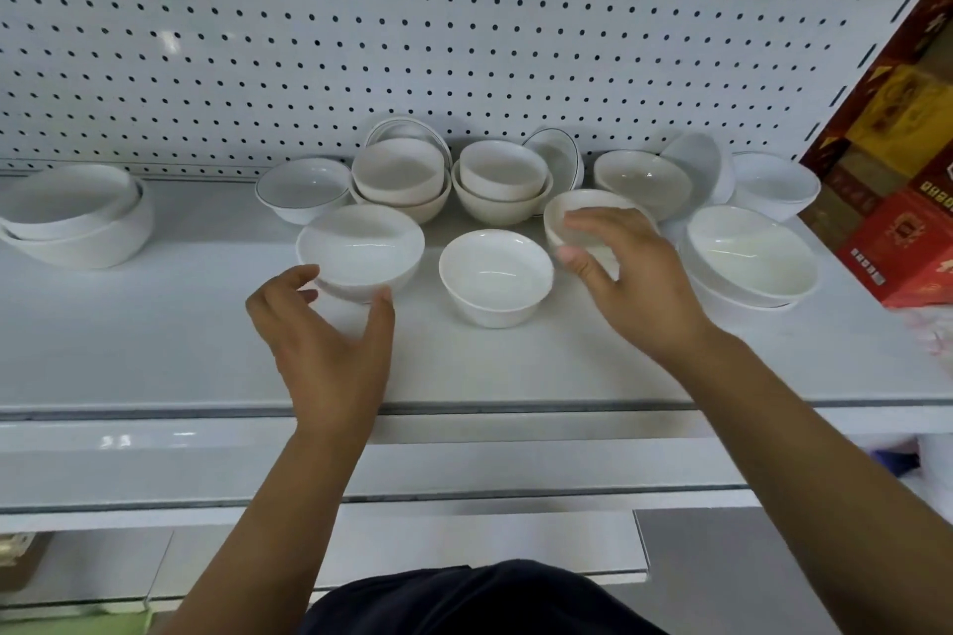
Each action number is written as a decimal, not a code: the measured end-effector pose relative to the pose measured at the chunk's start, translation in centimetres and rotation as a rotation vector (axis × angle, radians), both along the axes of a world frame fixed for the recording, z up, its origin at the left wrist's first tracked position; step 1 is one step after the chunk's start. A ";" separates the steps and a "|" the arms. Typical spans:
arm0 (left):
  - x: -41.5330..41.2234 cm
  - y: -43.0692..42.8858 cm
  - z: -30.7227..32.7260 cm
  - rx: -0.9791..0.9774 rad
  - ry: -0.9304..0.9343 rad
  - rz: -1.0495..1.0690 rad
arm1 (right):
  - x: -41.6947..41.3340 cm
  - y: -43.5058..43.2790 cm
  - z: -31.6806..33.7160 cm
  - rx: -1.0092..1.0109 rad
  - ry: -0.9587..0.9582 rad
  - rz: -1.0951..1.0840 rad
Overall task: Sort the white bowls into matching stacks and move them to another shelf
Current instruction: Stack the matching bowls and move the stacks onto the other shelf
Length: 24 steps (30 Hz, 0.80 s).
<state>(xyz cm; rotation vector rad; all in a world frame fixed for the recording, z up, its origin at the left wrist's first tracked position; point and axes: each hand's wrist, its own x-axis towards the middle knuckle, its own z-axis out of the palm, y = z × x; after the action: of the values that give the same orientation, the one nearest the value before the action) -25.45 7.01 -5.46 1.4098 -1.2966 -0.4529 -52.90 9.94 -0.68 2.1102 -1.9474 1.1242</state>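
Observation:
Many white bowls stand on the white shelf. My left hand curls round the base of a wide white bowl at front left, thumb on its right side and fingers on its left. My right hand grips a small cream bowl, fingers over the rim and thumb against the near wall. A single small bowl stands between my hands. Behind are a rimmed bowl, two nested cream pairs, and tilted bowls leaning on each other.
A stack of larger bowls sits at the far left, a stack of wide bowls at the right. Red and gold boxes close off the right end. Pegboard backs the shelf. Lower shelves run below.

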 end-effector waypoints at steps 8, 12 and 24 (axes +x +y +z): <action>-3.1 3.1 0.7 -0.147 0.029 -0.260 | -2.9 -2.1 2.0 0.586 0.112 -0.081; -5.3 3.7 0.8 -0.144 0.002 -0.398 | -3.4 -2.5 1.9 0.556 0.150 -0.018; -10.0 5.0 -0.1 -0.307 -0.037 -0.345 | -4.2 -0.1 2.9 0.179 -0.122 0.100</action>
<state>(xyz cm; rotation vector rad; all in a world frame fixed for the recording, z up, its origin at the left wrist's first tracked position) -35.42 12.04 -5.60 0.9469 -1.5738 -0.4354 -57.09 9.86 2.26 2.3034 -2.0887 1.1613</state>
